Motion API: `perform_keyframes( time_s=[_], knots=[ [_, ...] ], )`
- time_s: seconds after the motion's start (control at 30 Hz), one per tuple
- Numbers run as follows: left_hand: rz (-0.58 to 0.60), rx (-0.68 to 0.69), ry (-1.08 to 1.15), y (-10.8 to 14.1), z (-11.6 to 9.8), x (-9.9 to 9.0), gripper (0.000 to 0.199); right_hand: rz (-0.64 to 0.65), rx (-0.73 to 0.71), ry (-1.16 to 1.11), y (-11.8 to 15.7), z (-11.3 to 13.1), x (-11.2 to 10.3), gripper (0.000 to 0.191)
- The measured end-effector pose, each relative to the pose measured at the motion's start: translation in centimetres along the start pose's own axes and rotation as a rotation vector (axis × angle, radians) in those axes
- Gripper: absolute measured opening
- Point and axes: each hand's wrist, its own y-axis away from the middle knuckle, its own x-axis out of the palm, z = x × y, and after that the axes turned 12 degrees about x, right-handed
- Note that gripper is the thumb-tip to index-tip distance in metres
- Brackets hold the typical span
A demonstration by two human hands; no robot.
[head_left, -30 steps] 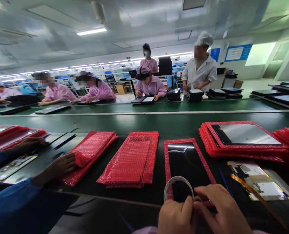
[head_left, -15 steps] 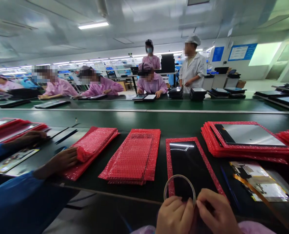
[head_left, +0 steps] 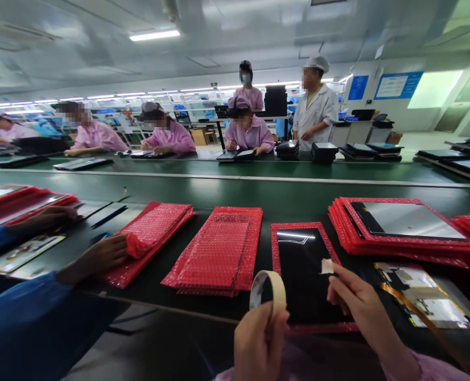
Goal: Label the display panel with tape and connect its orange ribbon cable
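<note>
A roll of cream tape (head_left: 279, 292) is gripped upright between the thumb and fingers of my left hand (head_left: 258, 341), low in the view. My right hand (head_left: 357, 296) pinches a short piece of cream tape (head_left: 327, 266), apart from the roll. Beneath and beyond both hands a black glass panel (head_left: 304, 275) lies on a red bubble-wrap sleeve (head_left: 275, 248). The piece of tape is over the panel's right side; whether it touches the glass I cannot tell.
Red bubble-wrap packs (head_left: 219, 248) lie left of the panel. At right, a silvery panel (head_left: 409, 219) tops a red stack, with an opened device (head_left: 425, 293) below. A co-worker's blue-sleeved arm (head_left: 32, 312) reaches in from the left. People sit across the green bench (head_left: 203, 188).
My hands have moved apart. The right has gone up with a piece of tape now showing in its fingers; the left has shifted left, turning the roll more edge-on.
</note>
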Motion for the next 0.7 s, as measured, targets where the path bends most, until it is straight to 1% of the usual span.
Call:
perform_keyframes(
  time_s=[0.03, 0.07, 0.1, 0.13, 0.17, 0.2, 0.27, 0.33, 0.4, 0.47, 0.53, 0.63, 0.7],
  knots=[
    [0.021, -0.121, 0.05, -0.4, 0.5, 0.0, 0.028, 0.107, 0.072, 0.064, 0.0, -0.1, 0.3, 0.077],
    [0.045, -0.211, 0.097, -0.7, 1.0, 0.0, 0.025, 0.207, 0.145, 0.122, -0.1, -0.3, 0.7, 0.088],
    [0.072, -0.265, 0.132, -1.1, 1.4, 0.3, 0.023, 0.288, 0.207, 0.17, -0.2, -0.5, 1.0, 0.095],
    [0.103, -0.279, 0.146, -1.4, 1.8, 0.6, 0.022, 0.35, 0.254, 0.211, -0.3, -0.8, 1.2, 0.1],
    [0.141, -0.262, 0.135, -1.7, 2.1, 1.0, 0.02, 0.387, 0.282, 0.246, -0.5, -1.1, 1.4, 0.102],
    [0.192, -0.221, 0.102, -1.9, 2.2, 1.5, 0.02, 0.404, 0.293, 0.28, -0.6, -1.3, 1.4, 0.102],
    [0.313, -0.122, 0.009, -2.2, 2.3, 2.5, 0.024, 0.422, 0.302, 0.376, -0.7, -1.6, 1.4, 0.094],
    [0.423, -0.044, -0.055, -2.5, 2.1, 3.5, 0.029, 0.394, 0.283, 0.504, -0.6, -1.5, 1.3, 0.08],
    [0.49, -0.01, -0.065, -2.6, 1.8, 4.4, 0.027, 0.324, 0.212, 0.657, -0.3, -1.2, 1.3, 0.068],
    [0.535, 0.011, -0.059, -2.8, 1.5, 5.0, 0.022, 0.229, 0.096, 0.831, 0.0, -0.8, 1.3, 0.062],
    [0.577, 0.034, -0.06, -2.9, 1.4, 5.4, 0.026, 0.122, -0.011, 1.009, 0.3, -0.7, 1.5, 0.058],
    [0.627, 0.058, -0.064, -3.0, 1.1, 5.8, 0.028, -0.015, -0.069, 1.212, 0.8, -1.0, 1.7, 0.055],
    [0.668, 0.067, -0.084, -3.1, 0.8, 5.9, 0.029, -0.136, -0.082, 1.34, 1.1, -1.3, 1.4, 0.051]
  ],
)
